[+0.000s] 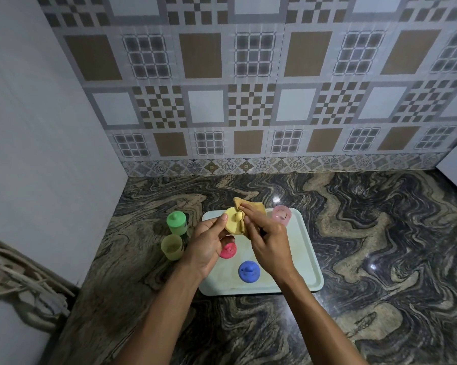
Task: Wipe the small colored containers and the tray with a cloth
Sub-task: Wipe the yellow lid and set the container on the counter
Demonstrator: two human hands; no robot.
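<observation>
Left hand (207, 242) grips a yellow lid (234, 221) by its edge, thumb on top, lid held up above the near-left part of the tray (305, 256), knob facing the camera. Right hand (265, 237) is clenched around a tan cloth (251, 206), pressing it against the lid's right side; the cloth bunches out behind the fingers. The tray is a pale rectangle lying flat on the swirled dark marble counter (380, 233). On it: a pink container (282, 215) without lid at the far right, a red lidded container (228, 250) partly hidden under the left hand, and a blue lidded container (249, 271) near the front edge between the two wrists. Off the tray to the left, on the counter, stand a green lidded container (177, 223) and, just in front of it, an open yellow-green container (172, 247). Patterned tile wall (248, 88) behind.
</observation>
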